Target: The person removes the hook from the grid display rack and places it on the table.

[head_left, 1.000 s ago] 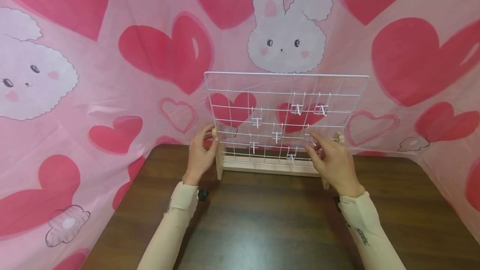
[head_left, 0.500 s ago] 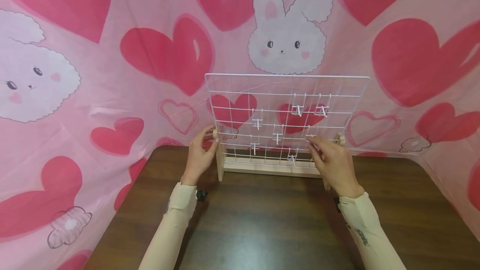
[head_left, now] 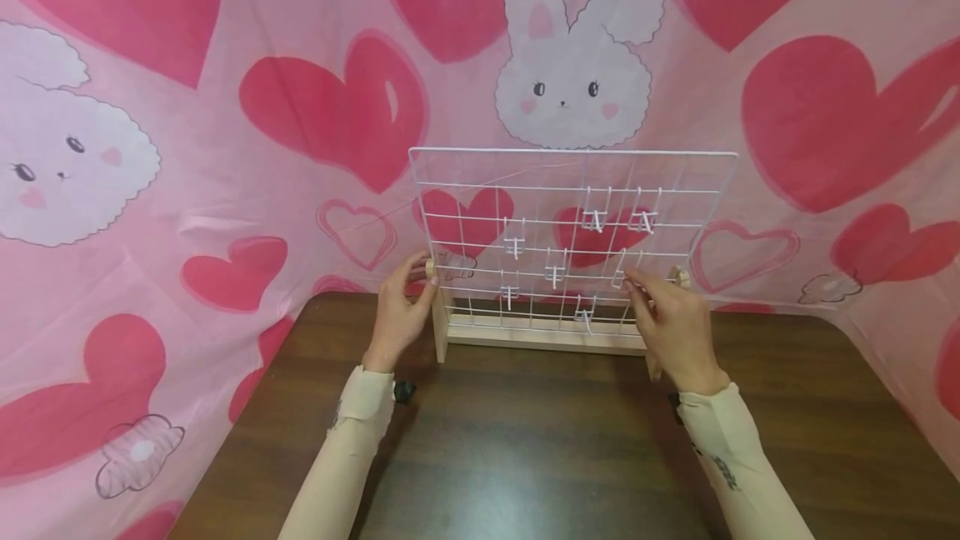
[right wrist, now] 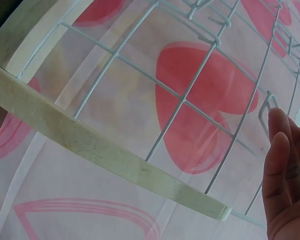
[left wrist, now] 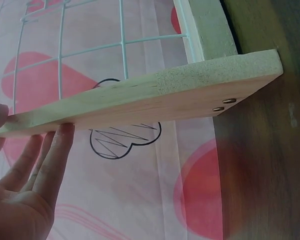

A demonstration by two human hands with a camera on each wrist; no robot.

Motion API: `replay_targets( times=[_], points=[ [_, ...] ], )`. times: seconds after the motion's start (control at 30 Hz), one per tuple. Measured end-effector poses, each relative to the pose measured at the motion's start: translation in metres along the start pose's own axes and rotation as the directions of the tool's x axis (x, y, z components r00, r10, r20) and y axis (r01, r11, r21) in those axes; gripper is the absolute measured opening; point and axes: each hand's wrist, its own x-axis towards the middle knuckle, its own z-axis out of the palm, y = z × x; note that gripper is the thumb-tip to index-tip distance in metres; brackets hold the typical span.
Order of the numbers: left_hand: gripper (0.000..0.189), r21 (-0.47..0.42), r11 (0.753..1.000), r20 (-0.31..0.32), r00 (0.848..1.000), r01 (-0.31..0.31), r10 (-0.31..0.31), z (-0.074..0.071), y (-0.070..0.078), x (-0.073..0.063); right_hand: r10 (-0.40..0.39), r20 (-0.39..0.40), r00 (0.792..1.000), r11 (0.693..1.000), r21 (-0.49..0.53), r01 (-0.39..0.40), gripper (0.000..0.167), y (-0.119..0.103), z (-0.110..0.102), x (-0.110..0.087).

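A white wire grid rack (head_left: 573,150) on a wooden stand rises at the back of the table. My left hand (head_left: 401,311) holds the stand's left wooden upright (left wrist: 150,100); in the left wrist view its thumb lies on one side and the fingers touch the outer face. With thumb and fingertips, my right hand (head_left: 678,332) pinches a white wire hook (head_left: 618,276) at the grid's right part. The hook sits tilted, partly covered by the fingers; whether it still touches the grid I cannot tell. Several similar hooks, such as one upper hook (head_left: 595,220), hang on the grid.
A dark brown wooden table (head_left: 495,448) carries the stand, whose pale wooden base bar (head_left: 540,340) runs along the bottom. Behind it hangs a pink cloth (head_left: 465,107) with hearts and rabbit faces.
My right thumb and fingertips have closed on the hook at the right. That hook now leans and has shifted slightly right. My left hand has stayed on the upright.
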Motion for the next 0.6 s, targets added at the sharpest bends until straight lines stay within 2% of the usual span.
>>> replay_targets(
  times=[0.43, 0.6],
  points=[
    [0.04, -0.004, 1.0, -0.004, 1.0, -0.005, 0.005, -0.001, 0.0, 0.0, -0.025, -0.057, 0.998, 0.999, 0.029, 0.026, 0.026, -0.001, -0.005, 0.005],
    [0.041, -0.005, 1.0, 0.003, 1.0, -0.002, 0.002, 0.0, 0.001, 0.0, -0.049, -0.035, 0.998, 0.998, 0.022, 0.05, 0.023, -0.005, -0.012, 0.006]
  ],
)
